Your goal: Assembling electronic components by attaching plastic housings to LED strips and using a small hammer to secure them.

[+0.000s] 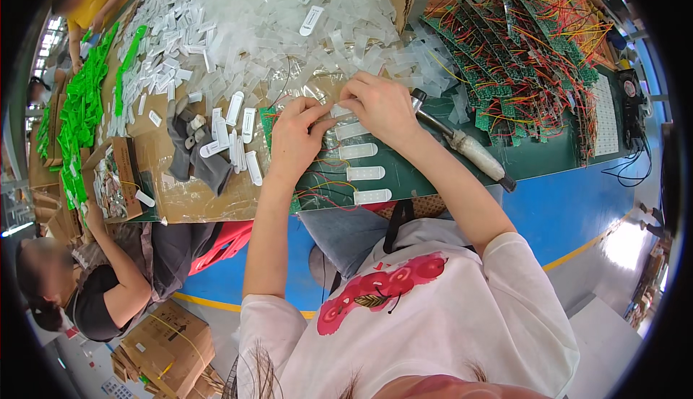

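Observation:
My left hand (296, 138) and my right hand (382, 109) meet over the green work surface, fingers and thumbs pinched. Between their fingertips is a small translucent white piece (339, 110), partly hidden by the fingers. Below it runs a column of rounded white strips, among them one strip (361, 151) and a lower one (372, 196), with thin yellow and red wires (325, 191) at their left ends. Beside my left wrist a green circuit board strip (267, 126) shows in part.
A metal-barrelled tool with a wrapped handle (473, 152) lies right of my right forearm. Wired green circuit boards (505, 60) pile up beyond it. Loose clear pieces (238, 24) heap at the far side. Grey gloves (193, 150) lie left. A co-worker (108, 291) sits at lower left.

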`<action>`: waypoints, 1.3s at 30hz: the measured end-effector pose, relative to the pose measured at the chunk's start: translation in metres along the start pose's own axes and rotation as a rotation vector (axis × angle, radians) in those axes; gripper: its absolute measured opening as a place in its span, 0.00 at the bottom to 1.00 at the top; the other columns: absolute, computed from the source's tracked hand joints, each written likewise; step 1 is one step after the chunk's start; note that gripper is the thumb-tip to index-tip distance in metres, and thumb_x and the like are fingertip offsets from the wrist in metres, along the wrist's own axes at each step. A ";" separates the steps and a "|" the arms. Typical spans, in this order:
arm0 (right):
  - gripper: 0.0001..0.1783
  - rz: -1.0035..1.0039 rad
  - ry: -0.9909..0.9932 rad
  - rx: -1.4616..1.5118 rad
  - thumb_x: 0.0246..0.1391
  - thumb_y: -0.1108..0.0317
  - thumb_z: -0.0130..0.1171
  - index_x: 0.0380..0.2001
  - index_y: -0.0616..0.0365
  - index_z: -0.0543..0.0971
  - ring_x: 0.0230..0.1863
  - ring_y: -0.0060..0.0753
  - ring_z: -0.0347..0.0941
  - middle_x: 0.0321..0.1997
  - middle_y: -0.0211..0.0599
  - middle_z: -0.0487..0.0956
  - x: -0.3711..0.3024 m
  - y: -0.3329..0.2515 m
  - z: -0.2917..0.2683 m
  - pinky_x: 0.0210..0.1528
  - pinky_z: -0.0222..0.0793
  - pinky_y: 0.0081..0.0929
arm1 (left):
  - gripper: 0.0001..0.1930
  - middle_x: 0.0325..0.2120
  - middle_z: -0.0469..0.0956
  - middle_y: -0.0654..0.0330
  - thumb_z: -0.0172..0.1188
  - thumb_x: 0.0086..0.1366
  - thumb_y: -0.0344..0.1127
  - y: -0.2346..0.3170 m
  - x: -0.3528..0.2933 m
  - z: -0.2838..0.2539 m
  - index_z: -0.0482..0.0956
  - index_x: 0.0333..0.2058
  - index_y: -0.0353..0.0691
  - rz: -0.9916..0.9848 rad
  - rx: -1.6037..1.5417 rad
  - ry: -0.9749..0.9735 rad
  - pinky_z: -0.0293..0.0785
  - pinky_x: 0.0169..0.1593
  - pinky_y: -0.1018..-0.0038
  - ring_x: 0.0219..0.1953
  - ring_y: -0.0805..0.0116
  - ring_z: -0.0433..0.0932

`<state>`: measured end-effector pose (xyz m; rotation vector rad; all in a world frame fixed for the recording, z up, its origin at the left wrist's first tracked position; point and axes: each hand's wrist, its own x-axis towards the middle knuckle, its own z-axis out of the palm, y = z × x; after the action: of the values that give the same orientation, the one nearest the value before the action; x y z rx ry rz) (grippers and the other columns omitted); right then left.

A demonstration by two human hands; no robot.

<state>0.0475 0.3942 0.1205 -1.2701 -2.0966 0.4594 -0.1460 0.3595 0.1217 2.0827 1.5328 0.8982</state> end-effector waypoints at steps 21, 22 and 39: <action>0.20 0.217 0.061 -0.314 0.46 0.48 0.72 0.34 0.51 0.86 0.36 0.40 0.82 0.34 0.36 0.84 0.063 0.013 -0.052 0.38 0.76 0.38 | 0.12 0.33 0.80 0.60 0.72 0.53 0.32 0.004 0.002 0.006 0.87 0.37 0.40 -0.090 -0.035 0.033 0.76 0.42 0.65 0.38 0.59 0.80; 0.20 0.242 0.005 -0.393 0.45 0.47 0.72 0.34 0.50 0.86 0.37 0.40 0.82 0.34 0.35 0.84 0.063 0.012 -0.043 0.38 0.76 0.38 | 0.12 0.33 0.80 0.60 0.72 0.53 0.32 0.003 0.002 0.007 0.87 0.37 0.40 -0.087 -0.036 0.037 0.76 0.42 0.65 0.38 0.59 0.80; 0.10 -0.059 -0.018 -0.329 0.49 0.64 0.67 0.32 0.50 0.76 0.38 0.42 0.80 0.32 0.31 0.80 0.028 0.024 -0.039 0.36 0.74 0.38 | 0.11 0.32 0.79 0.61 0.71 0.53 0.33 0.001 0.002 0.008 0.87 0.37 0.42 -0.068 -0.041 0.040 0.75 0.42 0.65 0.38 0.59 0.80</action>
<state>0.0802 0.4285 0.1446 -1.3828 -2.2840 0.1011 -0.1394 0.3615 0.1172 1.9831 1.5825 0.9434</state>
